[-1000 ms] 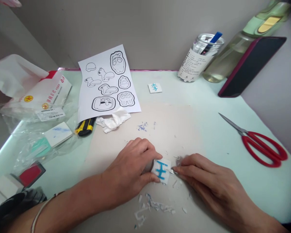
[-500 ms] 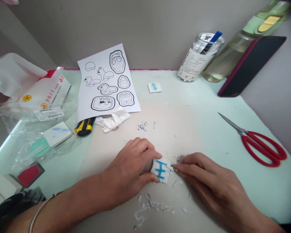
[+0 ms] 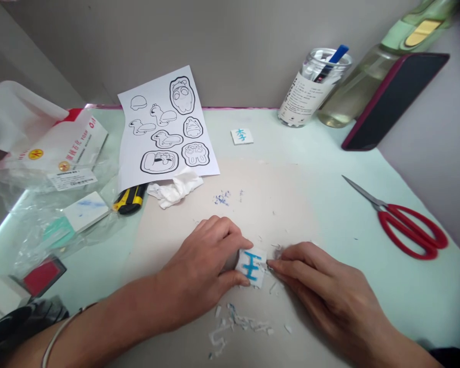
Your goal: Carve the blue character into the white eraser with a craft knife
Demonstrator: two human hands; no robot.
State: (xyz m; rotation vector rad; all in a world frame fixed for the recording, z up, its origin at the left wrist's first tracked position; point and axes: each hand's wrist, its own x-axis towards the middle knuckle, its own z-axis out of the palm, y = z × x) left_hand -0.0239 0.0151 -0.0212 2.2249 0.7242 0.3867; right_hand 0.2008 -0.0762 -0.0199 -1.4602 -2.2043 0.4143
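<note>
Between thumb and forefinger, my left hand [image 3: 210,258] pinches the white rubber block [image 3: 258,276], which lies flat with raised blue strokes on top. My right hand [image 3: 325,286] is closed around a small carving blade [image 3: 270,266]; only its tip shows, at the block's right edge, and the fingers hide the rest. White shavings [image 3: 249,324] are scattered in front of the block and beside the right fingers. Farther back lies a second small white block [image 3: 242,136] with blue character marks.
On the left are a sheet of line drawings [image 3: 164,174], crumpled tissue [image 3: 175,190], a yellow-black utility knife [image 3: 129,200], plastic packaging [image 3: 34,194] and a red ink pad [image 3: 44,277]. Red scissors [image 3: 406,230], a pen jar [image 3: 301,99], a bottle [image 3: 337,110] and a phone [image 3: 396,102] stand right.
The blade has drawn back rightward from the blue strokes to the block's edge. My left hand keeps its pinch. The whole view has shifted slightly.
</note>
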